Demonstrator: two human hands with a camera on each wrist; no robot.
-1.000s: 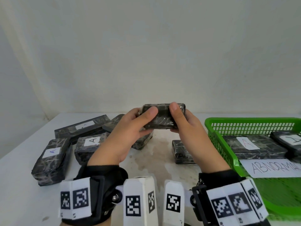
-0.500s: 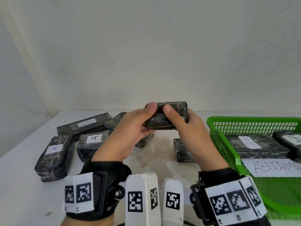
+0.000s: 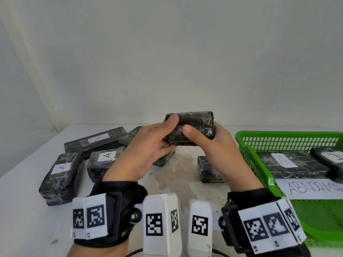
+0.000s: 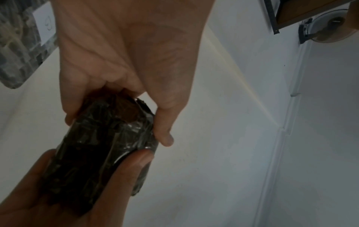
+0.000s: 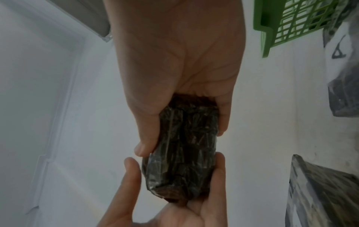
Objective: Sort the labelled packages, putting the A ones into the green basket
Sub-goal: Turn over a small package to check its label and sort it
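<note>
Package (image 3: 191,128) gripped between left hand (image 3: 148,151) and right hand (image 3: 220,151), above table (image 3: 22,210).

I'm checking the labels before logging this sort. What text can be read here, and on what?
"A": label on the nearest left package.
"A": label on the package behind it.
"A", faint: label on the long package at the back.
"A", red: label on the package in the green basket.
"ABNORMA", cut off by the frame: paper sheet on the basket.
Label on the far right basket package: not legible.
Held package: no label visible.
</note>
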